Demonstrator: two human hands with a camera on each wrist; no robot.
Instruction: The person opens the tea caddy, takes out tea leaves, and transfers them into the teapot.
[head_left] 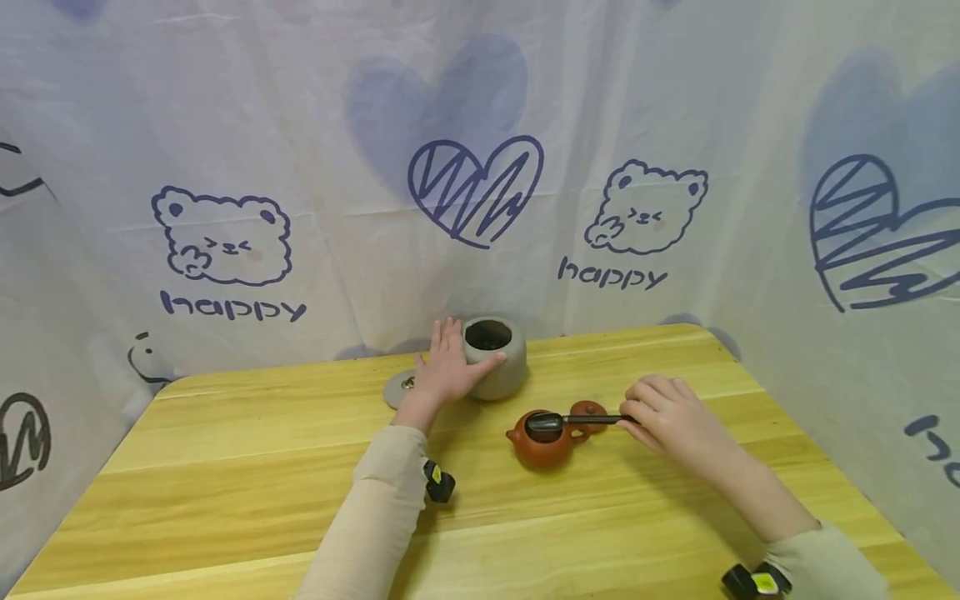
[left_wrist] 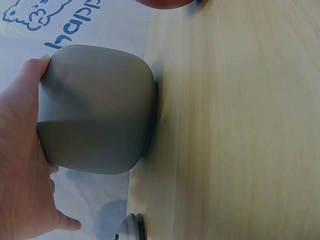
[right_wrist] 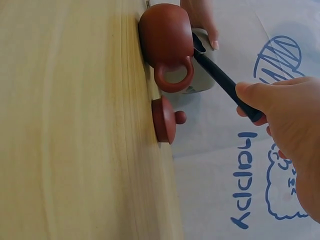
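My right hand [head_left: 678, 425] pinches the black handle of a small scoop [right_wrist: 217, 74]. The scoop's dark head lies over the mouth of a reddish-brown clay teapot [head_left: 542, 454], which stands upright; what the scoop carries cannot be made out. On the grey round jar [left_wrist: 97, 110] rests my left hand [head_left: 448, 371], its thumb across the front near the rim and its straight fingers along the left side. The jar is upright and uncovered, with dark contents inside. Beside the teapot's handle lies its lid [right_wrist: 164, 120], knob up.
Partly behind the left hand, a grey lid [head_left: 397, 390] with a metal knob lies on the wooden table [head_left: 262, 483]. A white cloth [head_left: 337, 167] printed with hearts and bears hangs behind the table and along its sides.
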